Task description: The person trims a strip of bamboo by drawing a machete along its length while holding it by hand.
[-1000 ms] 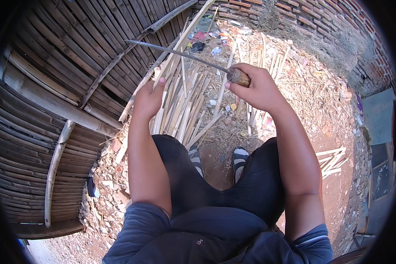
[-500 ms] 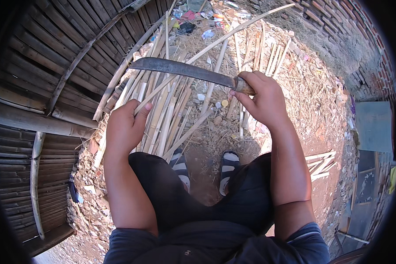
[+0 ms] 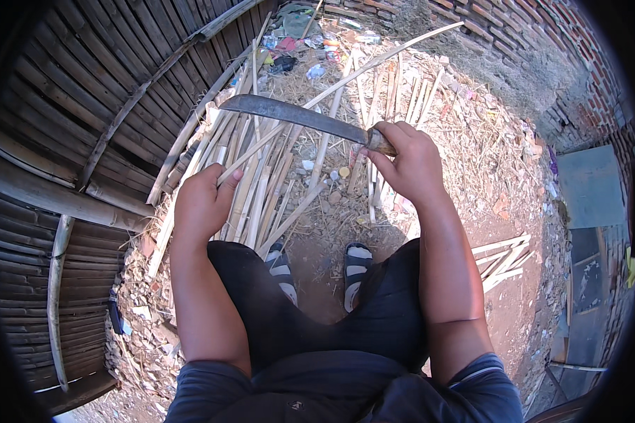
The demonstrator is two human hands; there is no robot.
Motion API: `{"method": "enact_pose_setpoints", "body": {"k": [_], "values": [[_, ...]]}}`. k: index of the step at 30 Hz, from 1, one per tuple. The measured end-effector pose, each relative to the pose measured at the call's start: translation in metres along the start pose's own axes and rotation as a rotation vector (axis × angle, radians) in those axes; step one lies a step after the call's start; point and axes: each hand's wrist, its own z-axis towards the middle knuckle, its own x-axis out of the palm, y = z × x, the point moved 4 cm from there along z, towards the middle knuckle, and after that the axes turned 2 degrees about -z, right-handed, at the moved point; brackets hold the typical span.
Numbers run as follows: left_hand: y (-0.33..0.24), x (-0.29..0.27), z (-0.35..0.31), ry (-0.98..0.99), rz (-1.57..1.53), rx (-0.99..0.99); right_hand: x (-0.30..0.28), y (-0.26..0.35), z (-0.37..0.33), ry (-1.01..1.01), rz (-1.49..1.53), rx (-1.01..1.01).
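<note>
My left hand [image 3: 202, 204] is closed round the near end of a long, pale bamboo strip [image 3: 395, 51]. The strip slants up and away to the far right, its far part bending slightly. In my right hand [image 3: 410, 161] is the wooden handle of a machete [image 3: 296, 115], with fingers wrapped round it. The broad, dark blade points left across the strip, its tip above my left hand. Whether blade and strip touch, I cannot tell. Below them on the ground lies a heap of split bamboo strips [image 3: 250, 201].
A bamboo-slat wall [image 3: 70, 127] rises on the left, a brick wall [image 3: 501, 35] at the far right. More strips [image 3: 504, 259] lie beside my right forearm. Litter [image 3: 286, 63] is scattered at the back. My sandalled feet [image 3: 358, 266] rest on dirt.
The view has shifted slightly. The machete sits at a somewhat steeper slant, its handle a little lower and nearer my left hand. Both hands keep their hold.
</note>
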Motion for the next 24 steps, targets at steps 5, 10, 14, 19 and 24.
{"method": "enact_pose_setpoints", "body": {"k": [5, 10, 14, 19, 24], "values": [[0.001, -0.001, -0.003, -0.017, 0.022, 0.023, -0.011, -0.065, -0.001, -0.116, 0.001, 0.373], [-0.002, 0.003, 0.001, 0.011, -0.014, 0.021, -0.01, -0.063, -0.004, -0.163, 0.041, 0.344], [0.0, 0.008, 0.004, 0.043, -0.081, 0.024, 0.001, -0.018, 0.0, -0.021, 0.033, 0.023], [0.009, 0.011, -0.001, 0.138, -0.227, -0.044, 0.007, -0.026, 0.004, -0.069, 0.113, 0.037], [0.007, 0.016, -0.002, 0.206, -0.333, -0.071, -0.009, -0.049, 0.006, -0.172, 0.145, 0.293]]}}
